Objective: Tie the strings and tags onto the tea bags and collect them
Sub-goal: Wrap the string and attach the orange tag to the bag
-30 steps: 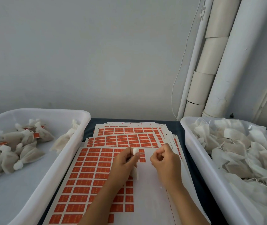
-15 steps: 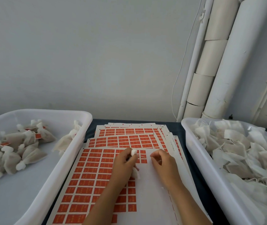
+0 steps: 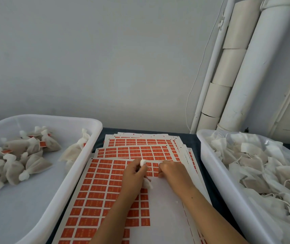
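Slippage is the risk: left hand [image 3: 133, 175] is clamped on a tea bag [image 3: 143, 163] over the orange tag sheet [image 3: 95, 191], right hand [image 3: 171, 170] pinched just beside it, perhaps on string too fine to see, which could slide free.

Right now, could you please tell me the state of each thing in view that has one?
Left hand: closed around a tea bag, gathered top poking out.
Right hand: fingertips pinched at the top sticker sheet.
Top sticker sheet: partly used, right portion bare.
Left tub: partly filled with tied, tagged bags.
Right tub: piled with untied bags.
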Demonstrator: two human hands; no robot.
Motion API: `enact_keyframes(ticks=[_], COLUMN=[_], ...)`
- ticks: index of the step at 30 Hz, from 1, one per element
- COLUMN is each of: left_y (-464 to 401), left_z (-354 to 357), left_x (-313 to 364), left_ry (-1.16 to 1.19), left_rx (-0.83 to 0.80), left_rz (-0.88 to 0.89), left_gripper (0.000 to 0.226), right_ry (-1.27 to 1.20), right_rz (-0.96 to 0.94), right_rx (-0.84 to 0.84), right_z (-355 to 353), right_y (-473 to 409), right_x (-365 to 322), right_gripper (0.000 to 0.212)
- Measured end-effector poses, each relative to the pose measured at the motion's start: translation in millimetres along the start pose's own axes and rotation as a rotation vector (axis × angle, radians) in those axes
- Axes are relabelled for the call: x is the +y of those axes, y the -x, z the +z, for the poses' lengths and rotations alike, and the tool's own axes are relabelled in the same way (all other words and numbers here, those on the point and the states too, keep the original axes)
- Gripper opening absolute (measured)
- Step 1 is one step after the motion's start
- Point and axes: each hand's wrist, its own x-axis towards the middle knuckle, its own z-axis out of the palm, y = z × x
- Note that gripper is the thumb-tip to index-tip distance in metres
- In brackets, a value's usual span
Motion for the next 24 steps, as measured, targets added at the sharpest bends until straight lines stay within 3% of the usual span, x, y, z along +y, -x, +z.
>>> enact_keyframes(ticks=[11, 18, 24], left_y=[1.1, 0.3, 0.5], left_z=[-0.7, -0.8, 0.8], left_x=[0.4, -1.4, -0.5], left_ry=[-0.006, -0.04, -0.045], left_rx=[-0.02, -0.011, -0.016], left_rz=[-0.004, -0.016, -0.002], left_gripper=[0.015, 0.015, 0.019], right_ry=[0.133, 0.116, 0.153], right_rz=[-0.127, -0.135, -0.163], right_rx=[0.001, -0.034, -0.032], right_z=[0.2, -5.4, -4.6], right_y=[7.4, 7.2, 7.1], right_x=[2.2, 9.1, 5.5], right_gripper=[0.04, 0.03, 0.037])
